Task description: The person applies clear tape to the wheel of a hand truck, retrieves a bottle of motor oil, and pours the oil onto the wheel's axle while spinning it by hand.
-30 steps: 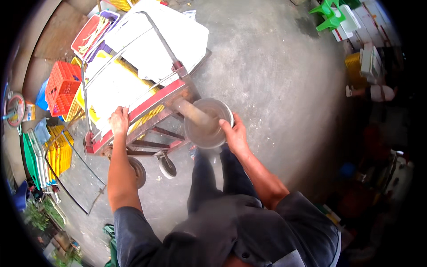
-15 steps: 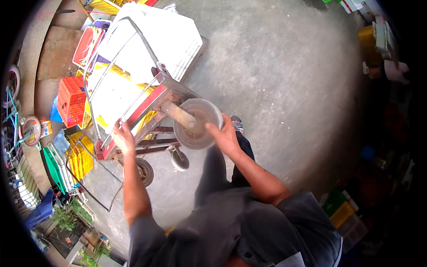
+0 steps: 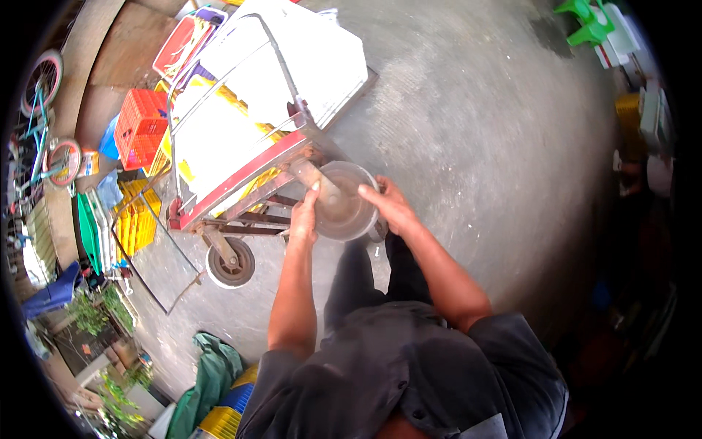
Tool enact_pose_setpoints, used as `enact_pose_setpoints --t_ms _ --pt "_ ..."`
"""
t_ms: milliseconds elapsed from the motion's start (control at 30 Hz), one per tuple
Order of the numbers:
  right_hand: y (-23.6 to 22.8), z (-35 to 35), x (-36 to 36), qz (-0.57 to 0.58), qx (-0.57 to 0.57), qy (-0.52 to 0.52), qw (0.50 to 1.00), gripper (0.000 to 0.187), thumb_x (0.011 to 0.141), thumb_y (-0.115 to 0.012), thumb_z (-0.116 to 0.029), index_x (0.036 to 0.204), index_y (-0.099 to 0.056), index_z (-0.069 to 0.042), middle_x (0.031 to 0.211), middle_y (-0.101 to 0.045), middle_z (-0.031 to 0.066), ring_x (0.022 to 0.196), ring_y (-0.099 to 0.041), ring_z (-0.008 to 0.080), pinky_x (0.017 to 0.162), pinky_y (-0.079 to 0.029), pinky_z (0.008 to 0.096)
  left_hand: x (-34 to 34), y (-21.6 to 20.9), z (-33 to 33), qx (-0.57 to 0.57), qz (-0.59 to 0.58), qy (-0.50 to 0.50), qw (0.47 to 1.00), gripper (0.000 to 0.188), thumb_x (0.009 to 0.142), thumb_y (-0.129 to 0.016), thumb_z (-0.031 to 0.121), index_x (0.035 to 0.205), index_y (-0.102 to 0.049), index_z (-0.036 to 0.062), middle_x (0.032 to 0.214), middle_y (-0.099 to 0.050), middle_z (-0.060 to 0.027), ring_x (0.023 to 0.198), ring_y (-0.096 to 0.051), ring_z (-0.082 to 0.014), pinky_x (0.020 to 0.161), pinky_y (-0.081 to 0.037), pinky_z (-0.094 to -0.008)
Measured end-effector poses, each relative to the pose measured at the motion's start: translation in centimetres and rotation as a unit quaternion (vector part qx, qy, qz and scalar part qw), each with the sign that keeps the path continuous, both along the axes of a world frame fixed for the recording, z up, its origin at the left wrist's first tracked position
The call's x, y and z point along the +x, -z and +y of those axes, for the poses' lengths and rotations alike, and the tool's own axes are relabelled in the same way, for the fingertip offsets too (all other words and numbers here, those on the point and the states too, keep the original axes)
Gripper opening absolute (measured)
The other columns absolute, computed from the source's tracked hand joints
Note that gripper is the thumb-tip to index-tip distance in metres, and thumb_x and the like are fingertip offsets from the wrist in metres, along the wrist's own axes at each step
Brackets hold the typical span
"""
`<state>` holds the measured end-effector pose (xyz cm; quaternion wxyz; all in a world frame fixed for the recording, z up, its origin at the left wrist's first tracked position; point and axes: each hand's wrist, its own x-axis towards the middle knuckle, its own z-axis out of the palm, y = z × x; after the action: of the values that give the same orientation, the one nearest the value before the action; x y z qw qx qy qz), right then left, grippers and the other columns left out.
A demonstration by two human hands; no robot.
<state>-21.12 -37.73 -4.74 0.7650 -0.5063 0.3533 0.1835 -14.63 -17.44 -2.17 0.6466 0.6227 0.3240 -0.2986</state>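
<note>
A hand trolley [image 3: 252, 175] with a red-edged metal frame is tilted up before me, its underside facing my way. At its near right corner, a large caster wheel [image 3: 349, 214] sits in a rusty fork and looks smeared, as if turning. My left hand [image 3: 304, 212] is closed on the wheel's left edge, thumb up beside the fork. From the right, my right hand [image 3: 391, 203] grips the opposite edge, its thumb lying over the wheel's face. Another caster wheel [image 3: 231, 263] hangs at the near left corner, untouched. Part of a further wheel is hidden behind my hands.
Large white boxes [image 3: 307, 58] and yellow crates lie beyond the trolley. An orange crate [image 3: 142, 128], stacked yellow crates [image 3: 137, 216] and a bicycle [image 3: 47, 124] are at the left. A green cloth [image 3: 208, 373] lies lower left, and a green stool [image 3: 585, 22] is far right.
My left hand has left the trolley's frame and moved right onto the caster wheel. My right hand has stayed at the wheel's right edge. The whole view has shifted slightly.
</note>
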Motion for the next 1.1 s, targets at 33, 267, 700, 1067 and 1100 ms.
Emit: enact_pose_setpoints --t_ms 33,267,700,1067,1100 --pt "-1.5 -0.3 1.1 -0.007 0.038 -0.027 0.999 0.079 0.080 -0.076 -0.035 0.137 -0.041 0.008 0.129 -0.054 0.0247 0.119 -0.054 0.0313 0.097 -0.046 0.0411 -0.2 0.1 0.4 -0.007 0.002 -0.002 1.000 0.085 0.082 -0.073 0.047 0.134 -0.045 -0.0140 0.131 -0.055 -0.0221 0.120 -0.054 -0.0283 0.102 -0.042 -0.0383" --pt "-2.7 -0.9 3.0 -0.025 0.155 -0.015 0.988 0.063 0.082 -0.074 -0.016 0.133 -0.045 0.008 0.119 -0.060 0.0220 0.104 -0.063 0.0277 0.086 -0.053 0.0395 0.2 -1.0 -0.9 0.040 -0.016 -0.015 0.999 0.082 0.078 -0.075 0.046 0.124 -0.052 -0.0175 0.120 -0.061 -0.0253 0.108 -0.062 -0.0305 0.092 -0.050 -0.0412" --pt "-5.0 -1.8 3.3 0.011 0.005 -0.056 0.998 0.055 0.082 -0.074 -0.019 0.124 -0.051 0.009 0.108 -0.065 0.0167 0.096 -0.065 0.0250 0.082 -0.055 0.0385 -2.3 2.8 -1.7 0.027 -0.048 -0.027 0.998 0.080 0.078 -0.075 0.052 0.109 -0.058 -0.0199 0.099 -0.067 -0.0234 0.086 -0.066 -0.0266 0.076 -0.052 -0.0376" --pt "-6.7 -0.9 9.9 0.079 -0.206 -0.277 0.935 0.072 0.092 -0.058 -0.054 0.123 -0.057 0.011 0.114 -0.065 0.0193 0.101 -0.063 0.0230 0.089 -0.050 0.0369 -5.2 -0.2 -1.9 -0.323 -0.029 -0.217 0.921 0.066 0.088 -0.071 0.027 0.141 -0.041 -0.0004 0.130 -0.055 -0.0137 0.116 -0.056 -0.0240 0.097 -0.046 -0.0377" --pt "-7.1 -0.4 10.5 0.085 -0.205 -0.278 0.934 0.071 0.093 -0.058 -0.053 0.122 -0.057 0.011 0.114 -0.065 0.0195 0.100 -0.063 0.0230 0.088 -0.050 0.0371 -5.6 0.9 -2.4 -0.320 -0.032 -0.225 0.920 0.066 0.088 -0.071 0.025 0.140 -0.040 -0.0006 0.130 -0.055 -0.0142 0.116 -0.056 -0.0248 0.096 -0.047 -0.0387"
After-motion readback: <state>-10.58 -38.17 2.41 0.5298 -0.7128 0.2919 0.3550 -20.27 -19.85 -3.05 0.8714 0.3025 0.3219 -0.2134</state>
